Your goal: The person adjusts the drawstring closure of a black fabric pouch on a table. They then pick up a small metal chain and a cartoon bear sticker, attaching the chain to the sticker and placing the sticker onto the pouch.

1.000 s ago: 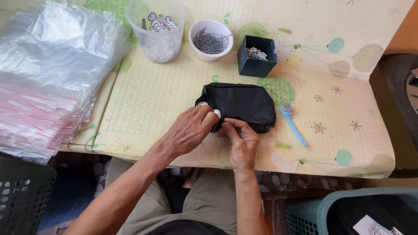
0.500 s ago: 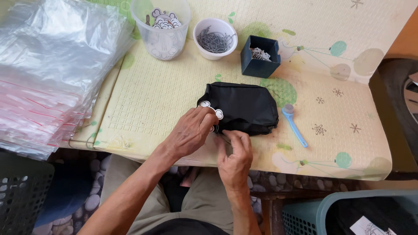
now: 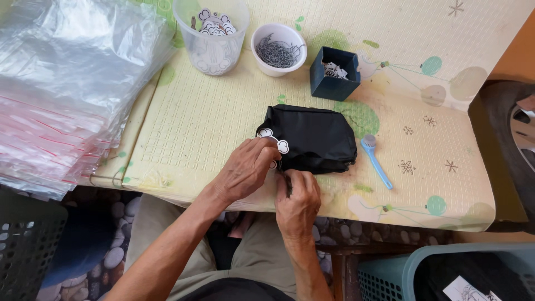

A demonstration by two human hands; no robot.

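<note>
Covered by a pale yellow-green quilted mat with printed spots and stars: the tabletop (image 3: pixel 223 117). Piled high over its left edge, a large stack of clear plastic bags (image 3: pixel 67 83) with red strips. Down at the lower right, a teal basket (image 3: pixel 423 273); at the lower left, a dark basket (image 3: pixel 25 251).

Lying near the front middle of the tabletop, a folded black pouch (image 3: pixel 315 136). Bent over its left end, the left hand (image 3: pixel 248 170), fingers curled and pinching a small white cut-out tag (image 3: pixel 273 139) against the fabric. Just beside it, touching at the pouch's lower left corner, the right hand (image 3: pixel 298 200), closed in a pinch around something thin and dark; what exactly, cannot tell.

At the back, a clear plastic cup (image 3: pixel 212 33) of more white cut-out tags, then a white bowl (image 3: pixel 278 50) of small metal pins, then a dark blue square box (image 3: pixel 334 72) with small white pieces. Just right of the pouch, apart from it, a small light blue brush (image 3: pixel 376 161) lying flat.
</note>
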